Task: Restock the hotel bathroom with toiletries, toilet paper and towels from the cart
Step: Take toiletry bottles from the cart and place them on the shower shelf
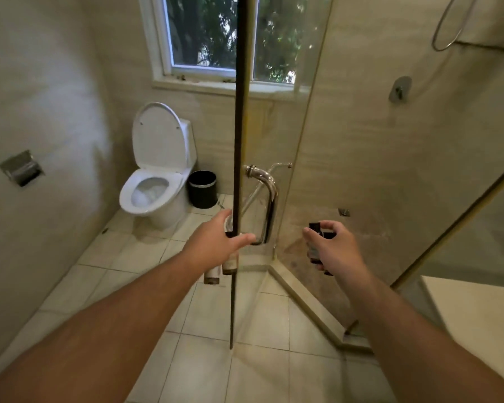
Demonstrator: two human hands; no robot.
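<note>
1. Left hand [223, 241]: lower fingers curled round 2 small tan bottles [213, 274], which hang beneath the palm. Thumb and forefinger are spread at the edge of the glass shower door [237, 141], beside the lower end of the chrome door handle [269, 199]. Whether they touch the handle cannot be told.
2. Right hand [336, 248]: clasps dark toiletry bottles [314, 245], apparently 2, caps up, held in the air to the right of the door edge, before the shower stall.
3. Handling, judged: miniature plastic bottles, light, stiff and smooth-sided, likely slippery if wet. Not fragile, though a cap might pop on the tiled floor. Best taken round the body, below the cap, and set down 1 at a time.
4. Step in hand, judged: opening the door so the bottles can go inside the shower. The loaded left hand has only 2 digits free for the handle, so the hold there would be weak.
5. Also present: toilet [154, 181], lid raised, at the far wall. Black waste bin [202, 189] just beside it. Recessed chrome paper holder [21, 168] on the left wall, roll not discernible.
</note>
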